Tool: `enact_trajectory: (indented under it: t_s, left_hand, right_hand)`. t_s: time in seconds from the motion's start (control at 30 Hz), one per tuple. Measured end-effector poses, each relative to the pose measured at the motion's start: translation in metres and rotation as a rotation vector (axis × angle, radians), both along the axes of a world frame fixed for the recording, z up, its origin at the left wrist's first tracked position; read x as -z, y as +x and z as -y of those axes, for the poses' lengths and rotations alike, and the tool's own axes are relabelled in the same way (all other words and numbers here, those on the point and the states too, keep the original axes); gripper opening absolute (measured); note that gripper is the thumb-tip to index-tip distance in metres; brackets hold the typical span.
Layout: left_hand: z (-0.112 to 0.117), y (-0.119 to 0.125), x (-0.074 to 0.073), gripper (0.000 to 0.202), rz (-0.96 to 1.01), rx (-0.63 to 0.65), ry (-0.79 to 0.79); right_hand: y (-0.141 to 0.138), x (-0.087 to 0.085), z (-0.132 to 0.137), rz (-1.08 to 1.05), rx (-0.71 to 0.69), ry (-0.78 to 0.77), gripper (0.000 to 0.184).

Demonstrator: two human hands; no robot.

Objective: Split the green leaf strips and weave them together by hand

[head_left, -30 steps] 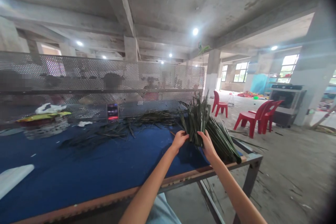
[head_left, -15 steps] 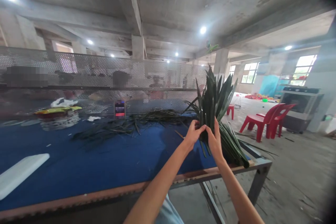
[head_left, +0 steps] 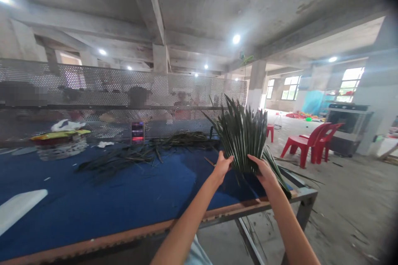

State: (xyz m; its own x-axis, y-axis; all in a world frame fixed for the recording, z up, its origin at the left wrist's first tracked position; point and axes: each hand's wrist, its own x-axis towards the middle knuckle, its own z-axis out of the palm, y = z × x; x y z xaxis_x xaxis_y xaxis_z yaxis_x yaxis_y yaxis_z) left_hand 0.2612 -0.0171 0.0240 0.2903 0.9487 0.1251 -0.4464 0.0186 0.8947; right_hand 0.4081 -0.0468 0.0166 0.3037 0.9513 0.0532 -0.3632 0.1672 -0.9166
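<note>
Head view: left hand (head_left: 222, 168) and right hand (head_left: 263, 172) pinch a fanned palm-leaf bundle (head_left: 241, 138) at its base, between them.

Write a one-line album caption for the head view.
Left hand and right hand hold a fanned bundle of long green leaves over a blue worktable.

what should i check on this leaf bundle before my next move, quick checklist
Grip: ok, the left hand and right hand both hold the green leaf bundle.
Fan shape: ok, the blades spread upward in an even fan.
Trailing leaves: not ok, they droop down to the edge of the blue table.
Loose leaf pile: ok, it lies apart from both hands.
Propped phone: cannot tell, its screen is blurred.
</note>
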Motion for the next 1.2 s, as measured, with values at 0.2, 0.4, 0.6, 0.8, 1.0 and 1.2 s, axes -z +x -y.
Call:
enact_trajectory:
  t_s: [0.2,0.4,0.6,0.8,1.0,1.2]
  left_hand:
    - [0.003,-0.017,0.006,0.028,-0.023,0.026,-0.008]
    - [-0.009,-0.018,0.015,0.031,-0.034,0.041,0.005]
    - [-0.015,-0.004,0.016,0.033,-0.048,-0.04,0.118]
    - [-0.02,-0.011,0.025,0.045,-0.091,-0.103,-0.028]
    - [-0.031,-0.023,0.037,0.069,-0.099,-0.273,-0.089]
    - [-0.032,-0.041,0.024,0.048,-0.048,-0.131,-0.084]
  right_hand:
    - [0.003,0.001,-0.001,0.306,0.095,0.011,0.031]
    - [0.008,-0.007,-0.007,0.661,0.349,0.04,0.04]
    - [0.005,-0.038,0.018,1.105,0.652,-0.102,0.075]
    - [0.005,-0.02,0.012,1.409,0.522,-0.356,0.078]
    - [-0.005,0.023,-0.009,1.426,0.666,-0.297,0.096]
    - [-0.008,0.025,-0.004,1.371,0.785,-0.098,0.078]
